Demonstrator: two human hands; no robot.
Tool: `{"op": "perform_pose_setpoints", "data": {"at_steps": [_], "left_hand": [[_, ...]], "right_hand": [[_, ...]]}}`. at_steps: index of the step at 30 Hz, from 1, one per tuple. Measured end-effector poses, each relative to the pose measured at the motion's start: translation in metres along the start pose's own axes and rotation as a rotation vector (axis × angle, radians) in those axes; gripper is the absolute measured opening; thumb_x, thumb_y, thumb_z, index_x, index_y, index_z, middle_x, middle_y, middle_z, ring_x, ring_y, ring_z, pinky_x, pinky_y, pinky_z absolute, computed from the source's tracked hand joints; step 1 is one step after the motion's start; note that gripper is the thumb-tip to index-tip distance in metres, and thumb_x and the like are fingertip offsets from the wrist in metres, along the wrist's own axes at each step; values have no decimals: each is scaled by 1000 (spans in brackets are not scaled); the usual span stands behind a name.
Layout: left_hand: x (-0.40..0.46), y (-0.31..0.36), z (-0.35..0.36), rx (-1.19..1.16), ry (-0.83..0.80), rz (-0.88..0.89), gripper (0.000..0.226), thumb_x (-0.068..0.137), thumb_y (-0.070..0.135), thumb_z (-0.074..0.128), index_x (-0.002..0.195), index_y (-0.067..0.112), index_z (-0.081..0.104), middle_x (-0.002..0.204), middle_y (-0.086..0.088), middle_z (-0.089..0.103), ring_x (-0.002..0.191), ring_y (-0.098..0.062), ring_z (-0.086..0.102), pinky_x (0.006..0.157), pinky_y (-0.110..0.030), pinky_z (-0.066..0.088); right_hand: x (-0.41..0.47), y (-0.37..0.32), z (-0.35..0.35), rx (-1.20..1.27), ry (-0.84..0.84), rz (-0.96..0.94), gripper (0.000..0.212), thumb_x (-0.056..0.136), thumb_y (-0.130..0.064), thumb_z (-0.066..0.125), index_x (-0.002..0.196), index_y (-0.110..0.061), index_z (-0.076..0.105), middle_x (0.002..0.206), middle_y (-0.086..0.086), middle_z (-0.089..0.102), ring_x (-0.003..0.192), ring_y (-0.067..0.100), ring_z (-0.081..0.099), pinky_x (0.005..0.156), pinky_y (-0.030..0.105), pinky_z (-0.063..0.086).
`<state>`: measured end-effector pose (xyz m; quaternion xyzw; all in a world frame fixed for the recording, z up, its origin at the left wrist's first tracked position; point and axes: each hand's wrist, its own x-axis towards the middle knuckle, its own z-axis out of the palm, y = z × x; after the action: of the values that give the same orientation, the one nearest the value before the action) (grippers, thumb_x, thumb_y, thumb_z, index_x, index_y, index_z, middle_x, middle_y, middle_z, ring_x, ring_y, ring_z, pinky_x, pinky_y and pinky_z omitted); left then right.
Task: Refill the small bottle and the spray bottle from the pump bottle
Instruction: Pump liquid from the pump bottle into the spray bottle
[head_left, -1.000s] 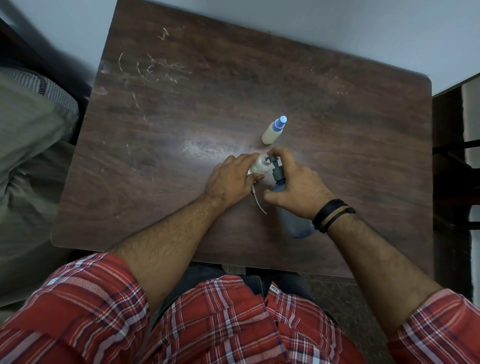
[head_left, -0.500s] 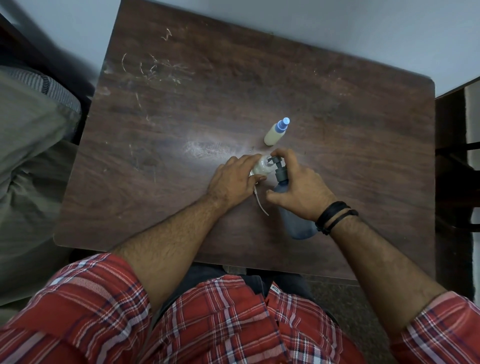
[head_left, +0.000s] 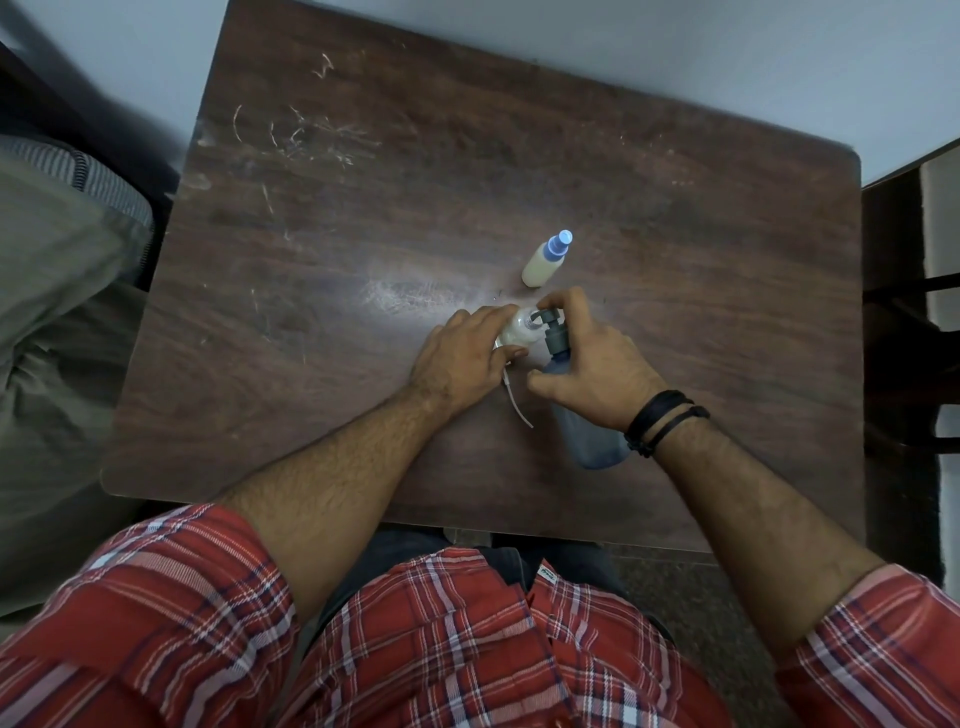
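Pump bottle stands near the counter's front edge, my right hand wrapped round its neck, the fingers curled over the dark pump head. My left hand grips the clear small bottle, fingers curled round it, its open mouth just beside the pump's spout. A thin white tube lies on the counter between my hands. Spray bottle, blue-capped, stands just beyond them, untouched.
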<state>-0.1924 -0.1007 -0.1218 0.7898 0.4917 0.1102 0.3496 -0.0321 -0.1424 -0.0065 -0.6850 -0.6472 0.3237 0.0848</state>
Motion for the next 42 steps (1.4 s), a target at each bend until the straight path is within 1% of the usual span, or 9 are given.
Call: {"op": "perform_pose_setpoints", "data": {"at_steps": [3,8,10,13,17,22,26,34,42], "left_hand": [[0,0,-1,1,8,-1,50,97,42,55,144,26,46,138,6,57,109,-22,53,94,-46,47],[1,-1,-1,1,1,-5,51,97,43,55,144,26,46,138,6,57,109,-23,53,94,-47,46],[1,0,-1,2,0,-4,51,97,43,55,144,25,46,138,6,57,109,-23,53,94,-47,46],[1,0,-1,10,-5,-4,51,97,44,55,143,26,46,138,6,57,109,-23,53,93,-47,47],[0,0,-1,14,-7,-2,51,97,44,55,144,26,46,138,6,56,109,-22,52,93,-46,47],[-1,2,0,7,2,-1,51,97,43,55,144,25,45,138,4,56,110,-23,53,94,-46,46],[-1,1,0,13,-1,2,51,97,43,55,144,25,45,138,5,56,110,-22,53,94,-46,46],[-2,0,2,12,-2,2,50,97,43,54,143,28,45,139,8,56,110,-20,52,95,-45,46],[-1,0,1,12,6,-4,51,96,44,55,143,26,46,138,6,57,110,-22,53,94,-46,47]], "right_hand": [[-2,-1,0,-27,1,-11,67,75,-30,73,131,-25,38,82,-15,52,75,18,56,70,29,40],[-3,1,-1,-44,-1,-19,71,73,-30,73,135,-27,37,82,-15,51,76,17,55,71,28,40],[-3,1,-1,-43,-6,-23,70,74,-29,73,133,-26,37,80,-15,50,72,16,54,69,29,39],[-3,4,0,-22,-11,-23,63,74,-27,72,127,-23,38,75,-15,48,67,6,52,66,30,38],[-2,5,-1,-13,-18,-19,60,75,-27,73,123,-23,38,76,-14,49,68,6,52,65,30,38],[-2,3,-1,-47,-12,-25,69,74,-31,73,133,-25,37,77,-19,47,73,16,55,69,29,41],[-4,4,-1,-45,-12,-26,71,73,-31,73,134,-28,36,80,-19,47,75,15,54,71,28,40],[-1,6,-1,-27,-47,-20,57,74,-29,72,119,-24,38,76,-13,50,67,5,51,63,29,37],[-4,3,0,-68,-33,-39,71,74,-31,73,134,-27,35,80,-19,47,76,15,54,70,27,39]]}}
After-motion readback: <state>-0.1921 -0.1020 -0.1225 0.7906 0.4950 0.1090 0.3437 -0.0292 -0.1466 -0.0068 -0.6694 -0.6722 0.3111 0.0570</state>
